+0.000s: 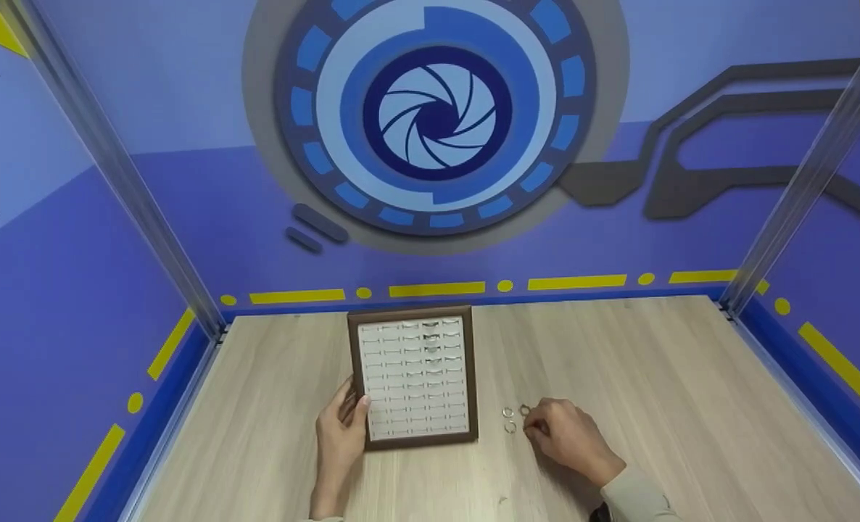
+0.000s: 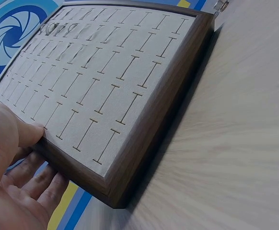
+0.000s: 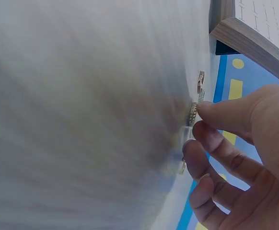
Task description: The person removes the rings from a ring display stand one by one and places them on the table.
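Note:
My left hand [image 1: 343,424] grips the left edge of a brown-framed ring display tray [image 1: 474,377], thumb on the front and fingers behind. The tray is tilted up, its slotted white pad [image 2: 106,62] facing me and holding several rings in the upper rows. To its right, my right hand [image 1: 571,435] is low over the table with fingers bent. In the right wrist view, its thumb and index finger are right at a sparkly ring [image 3: 193,114]; I cannot tell whether they pinch it. Two loose rings, one silver [image 1: 508,412] and one thin [image 1: 510,428], are left of the fingertips.
Both hands work over a light wooden table [image 1: 676,391]. Blue printed panels [image 1: 205,217] stand behind it and along both sides, with metal posts [image 1: 111,159] at the corners. Another small ring [image 3: 181,166] is close beside the right middle finger.

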`<action>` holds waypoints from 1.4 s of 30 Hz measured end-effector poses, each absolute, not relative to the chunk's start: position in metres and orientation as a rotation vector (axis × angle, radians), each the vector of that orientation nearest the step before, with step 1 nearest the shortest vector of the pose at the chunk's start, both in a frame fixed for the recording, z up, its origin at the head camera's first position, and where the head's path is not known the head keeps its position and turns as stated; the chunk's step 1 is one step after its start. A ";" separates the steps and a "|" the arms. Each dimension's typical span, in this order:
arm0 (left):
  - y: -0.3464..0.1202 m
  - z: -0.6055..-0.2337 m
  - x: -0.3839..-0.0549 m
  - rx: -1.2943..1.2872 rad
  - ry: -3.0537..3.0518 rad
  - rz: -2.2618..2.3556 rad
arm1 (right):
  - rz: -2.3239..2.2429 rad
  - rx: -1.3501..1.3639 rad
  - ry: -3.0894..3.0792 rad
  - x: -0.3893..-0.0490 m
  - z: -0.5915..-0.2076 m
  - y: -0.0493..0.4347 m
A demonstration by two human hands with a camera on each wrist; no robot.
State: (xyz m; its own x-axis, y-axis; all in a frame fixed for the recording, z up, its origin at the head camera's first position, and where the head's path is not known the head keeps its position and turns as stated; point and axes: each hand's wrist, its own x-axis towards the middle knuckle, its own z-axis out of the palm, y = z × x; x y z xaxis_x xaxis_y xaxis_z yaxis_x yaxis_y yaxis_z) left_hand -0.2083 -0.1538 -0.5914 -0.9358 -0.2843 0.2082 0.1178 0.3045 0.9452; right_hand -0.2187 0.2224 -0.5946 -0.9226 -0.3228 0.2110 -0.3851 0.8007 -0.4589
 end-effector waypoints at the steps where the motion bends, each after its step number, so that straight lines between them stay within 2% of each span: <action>1: -0.154 -0.591 -0.208 0.159 -2.243 -1.675 | 0.776 0.573 -2.857 -0.219 -0.593 0.222; 12: -0.153 -0.590 -0.208 0.157 -2.237 -1.669 | 0.834 0.601 -2.762 -0.223 -0.567 0.214; 23: -0.154 -0.592 -0.207 0.098 -2.207 -1.668 | 0.795 0.627 -2.616 -0.233 -0.536 0.178; 31: -0.152 -0.591 -0.207 0.149 -2.229 -1.669 | 0.770 0.722 -2.486 -0.238 -0.520 0.152; 42: -0.153 -0.592 -0.207 0.101 -2.185 -1.694 | 0.848 0.885 -2.260 -0.251 -0.512 0.115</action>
State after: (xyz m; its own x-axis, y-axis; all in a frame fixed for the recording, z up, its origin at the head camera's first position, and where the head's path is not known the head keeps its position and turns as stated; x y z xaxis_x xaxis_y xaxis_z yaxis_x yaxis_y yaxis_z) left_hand -0.2069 -0.1527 -0.5925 -0.9278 -0.2801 0.2464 0.1688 0.2738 0.9469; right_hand -0.2512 0.1146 -0.5123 -0.6235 -0.3789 0.6839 -0.7353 0.5814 -0.3482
